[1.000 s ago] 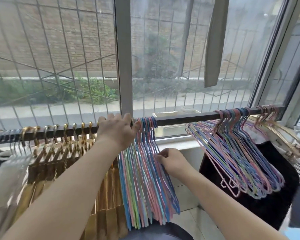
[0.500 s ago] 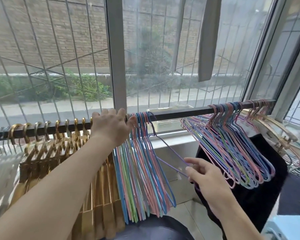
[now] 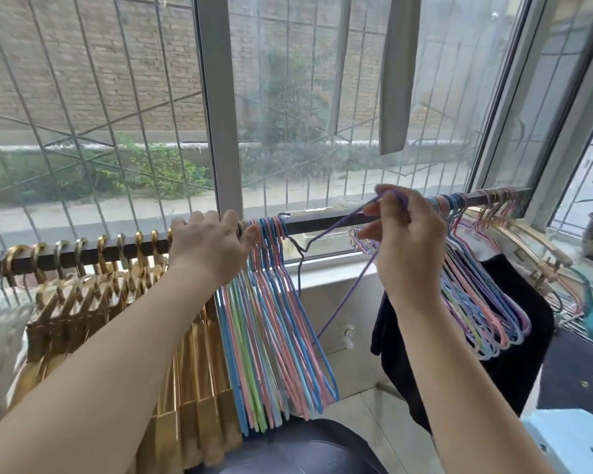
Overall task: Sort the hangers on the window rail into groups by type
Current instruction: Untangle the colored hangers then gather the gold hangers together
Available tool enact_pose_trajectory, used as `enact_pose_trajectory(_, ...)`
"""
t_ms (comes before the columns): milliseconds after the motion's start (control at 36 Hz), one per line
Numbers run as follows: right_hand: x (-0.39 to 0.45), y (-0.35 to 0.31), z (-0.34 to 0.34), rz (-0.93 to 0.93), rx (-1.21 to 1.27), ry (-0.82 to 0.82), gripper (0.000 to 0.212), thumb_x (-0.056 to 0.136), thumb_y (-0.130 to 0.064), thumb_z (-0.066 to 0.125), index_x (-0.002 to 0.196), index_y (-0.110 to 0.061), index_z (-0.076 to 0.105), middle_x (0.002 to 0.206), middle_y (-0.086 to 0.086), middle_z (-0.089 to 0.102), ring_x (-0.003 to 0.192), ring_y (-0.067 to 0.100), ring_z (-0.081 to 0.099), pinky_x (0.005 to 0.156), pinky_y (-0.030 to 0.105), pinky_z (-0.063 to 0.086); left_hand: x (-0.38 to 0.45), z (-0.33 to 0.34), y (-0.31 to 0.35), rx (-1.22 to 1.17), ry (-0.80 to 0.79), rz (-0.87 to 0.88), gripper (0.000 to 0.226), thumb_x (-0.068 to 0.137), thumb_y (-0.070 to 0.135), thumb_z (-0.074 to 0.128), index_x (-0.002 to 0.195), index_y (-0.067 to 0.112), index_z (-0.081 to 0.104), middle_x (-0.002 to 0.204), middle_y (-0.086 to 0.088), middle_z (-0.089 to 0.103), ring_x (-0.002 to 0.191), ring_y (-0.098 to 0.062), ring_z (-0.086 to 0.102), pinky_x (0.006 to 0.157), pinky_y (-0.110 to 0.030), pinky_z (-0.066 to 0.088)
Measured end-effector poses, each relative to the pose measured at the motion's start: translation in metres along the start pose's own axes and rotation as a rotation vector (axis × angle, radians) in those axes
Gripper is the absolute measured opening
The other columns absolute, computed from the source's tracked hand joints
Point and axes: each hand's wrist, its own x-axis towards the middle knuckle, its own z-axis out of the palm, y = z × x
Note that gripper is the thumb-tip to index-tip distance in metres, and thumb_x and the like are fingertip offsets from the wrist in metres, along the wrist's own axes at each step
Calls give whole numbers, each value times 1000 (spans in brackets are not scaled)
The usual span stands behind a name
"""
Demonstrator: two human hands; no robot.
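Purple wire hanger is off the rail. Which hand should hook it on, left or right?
Right. The right hand already pinches the purple hanger near its hook, raised level with the rail. The left hand rests on the rail beside the pastel bunch.

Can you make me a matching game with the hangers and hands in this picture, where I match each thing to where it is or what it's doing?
Things:
1. gold hangers
2. purple hanger
3. left hand
4. black cloth

Places or states:
A. resting on the rail beside the pastel hangers
B. hanging behind the right-side bunch of hangers
C. hanging at the left part of the rail
D. held up off the rail by the right hand

Pairs: 1-C, 2-D, 3-A, 4-B
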Motion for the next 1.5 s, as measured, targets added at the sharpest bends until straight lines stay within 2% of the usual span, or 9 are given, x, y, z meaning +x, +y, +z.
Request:
enact_pose_trajectory(111, 12, 18, 22, -13, -179, -159, 22, 110, -23, 44, 114, -19, 65, 89, -7, 68, 52, 7, 65, 56, 21, 50, 0, -1, -1, 6, -8, -4, 66, 102, 66, 9, 122, 22, 53, 116, -9, 66, 110, -32, 60, 89, -48, 43)
enact_pose_trajectory(583, -49, 63, -67, 408, -324, -294, 12, 102, -17, 59, 101, -25, 67, 87, -1, 73, 54, 12, 64, 67, 36, 63, 1, -8, -4, 12, -54, 6, 74, 99, 69, 2, 125, 20, 51, 114, -10, 68, 109, -33, 63, 93, -51, 46)
enact_pose_trajectory(722, -33, 23, -88, 341, -265, -306, 12, 103, -24, 59, 97, -21, 69, 67, -11, 70, 48, 14, 61, 48, 19, 49, -8, -23, 13, 75, -97, -3, 78, 101, 66, 2, 153, 20, 37, 160, -15, 39, 154, -34, 23, 125, -61, 1)
enact_pose_trajectory(806, -29, 7, -108, 305, -236, -301, 14, 103, -25, 59, 98, -22, 72, 71, -10, 72, 48, 10, 59, 48, 18, 47, -42, -42, 63, -276, 54, 192, 64, 106, 58, 24, 156, 19, 34, 160, -11, 39, 153, -30, 26, 126, -48, 11)
enact_pose_trajectory(889, -29, 2, -122, 285, -147, -265, 16, 103, -20, 59, 100, -21, 74, 78, 1, 73, 51, 15, 57, 50, 29, 50, -102, -61, 121, -952, -302, 241, 46, 106, 47, 47, 148, 28, 48, 145, 7, 58, 130, -14, 55, 105, -28, 45)
enact_pose_trajectory(1000, -40, 12, -135, 345, -166, -258, 15, 104, -22, 59, 99, -22, 73, 79, 3, 73, 53, 18, 58, 51, 31, 49, -170, -30, 183, -1240, -488, 327, 41, 104, 38, 54, 145, 33, 49, 134, 21, 56, 118, 6, 51, 99, -17, 41)
enact_pose_trajectory(1111, -61, 36, -152, 434, -207, -279, 15, 103, -21, 61, 94, -20, 74, 74, 3, 70, 52, 16, 55, 50, 27, 44, -204, 17, 208, -1262, -705, 215, 54, 107, 40, 46, 158, 30, 30, 131, 17, 61, 96, 5, 59, 88, -19, 40)
enact_pose_trajectory(1306, -74, 53, -181, 548, -49, -291, 22, 103, -20, 59, 90, -20, 77, 76, 6, 66, 57, 14, 51, 53, 24, 41, -223, 70, 210, -958, -849, 408, 27, 109, 36, 40, 119, 31, 65, 113, 12, 69, 106, -13, 62, 93, -36, 49)
enact_pose_trajectory(1500, -77, 75, -198, 627, -6, -211, 27, 105, -18, 56, 86, -18, 75, 69, -3, 62, 54, 12, 48, 49, 22, 38, -248, 91, 207, -712, -528, 642, 26, 103, 38, 53, 114, 29, 73, 132, 3, 59, 124, -23, 45, 96, -41, 46)
